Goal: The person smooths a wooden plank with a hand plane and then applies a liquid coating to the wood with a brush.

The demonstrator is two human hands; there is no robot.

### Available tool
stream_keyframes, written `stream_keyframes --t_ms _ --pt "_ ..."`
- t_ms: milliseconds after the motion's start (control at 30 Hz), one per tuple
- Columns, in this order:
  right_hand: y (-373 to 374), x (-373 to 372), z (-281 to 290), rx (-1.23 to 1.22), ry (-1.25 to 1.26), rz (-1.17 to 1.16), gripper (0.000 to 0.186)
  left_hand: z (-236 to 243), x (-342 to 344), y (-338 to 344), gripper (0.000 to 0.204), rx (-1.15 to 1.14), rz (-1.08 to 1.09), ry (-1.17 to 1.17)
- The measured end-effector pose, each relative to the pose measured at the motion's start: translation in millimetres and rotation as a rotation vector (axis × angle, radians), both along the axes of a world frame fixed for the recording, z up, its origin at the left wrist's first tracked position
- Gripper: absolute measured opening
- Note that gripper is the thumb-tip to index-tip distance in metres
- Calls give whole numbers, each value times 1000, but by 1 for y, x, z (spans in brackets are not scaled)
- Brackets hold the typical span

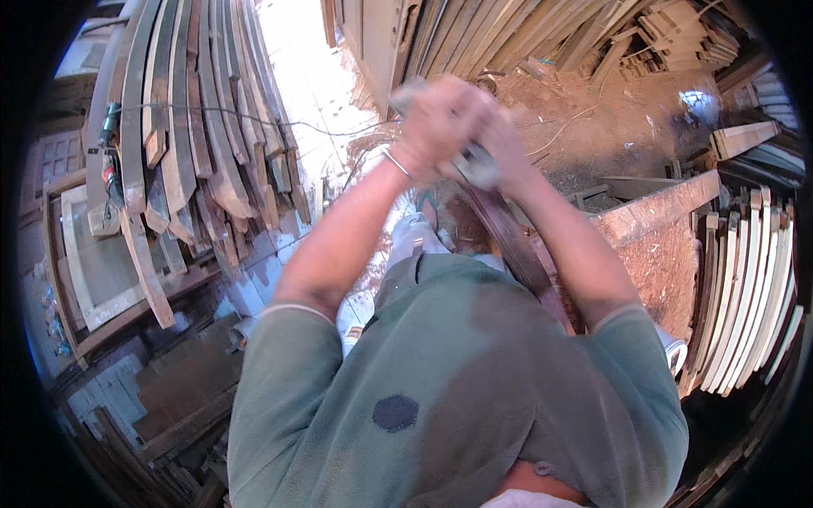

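At the far left, a framed panel [79, 254] with a pale inner border leans low down, and on its bottom corner sits a small dark marking, too small to read from here. Just above it hangs a green-and-red tool [109, 127], against a big stack of long boards [182, 127] that fan toward the floor. The person stands in the middle in a green shirt [356, 356], part of it in deep shadow, with a dark six-sided patch [395, 412] on it. Stretched out in front, the left hand [440, 118], a thin band at its wrist, is curled around a grey tool [479, 167], which is smeared by motion and slants between the two hands over a dark brown board [512, 237]. The right hand [501, 140] is right up against the tool's near end, but it's so blurred I can't tell whether its fingers are closed. Beyond them, planks [474, 42] lean together, next to brown, dusty ground [610, 127]. Farther right are a heap of short offcuts [677, 38], a thick beam [660, 203] and a tight row of pale slats [754, 288].
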State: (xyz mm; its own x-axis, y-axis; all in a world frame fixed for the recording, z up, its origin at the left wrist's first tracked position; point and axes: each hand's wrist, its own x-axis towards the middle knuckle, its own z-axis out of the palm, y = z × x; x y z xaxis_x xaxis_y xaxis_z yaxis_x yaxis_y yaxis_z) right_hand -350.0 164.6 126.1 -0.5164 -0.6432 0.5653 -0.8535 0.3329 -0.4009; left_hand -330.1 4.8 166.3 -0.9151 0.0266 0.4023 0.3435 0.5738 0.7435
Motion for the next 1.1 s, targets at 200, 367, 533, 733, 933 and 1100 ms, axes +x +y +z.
stream_keyframes --t_ms 200,367,533,733,933,1100 --pt "-9 -38 7 -160 -426 -335 38 13 -26 -78 27 162 400 96" --pt "114 17 16 -360 -890 -734 44 -53 55 -37 38 461 283 -428" --pt "202 97 15 -664 -979 -1002 36 -57 64 5 37 254 273 -490" --pt "220 142 10 -668 -965 -972 33 -61 42 -13 28 550 216 -674" --pt "167 136 30 -387 -733 -548 38 -58 40 -24 26 917 476 -653" --pt "120 121 62 66 -261 -237 47 -13 60 1 14 436 469 33"
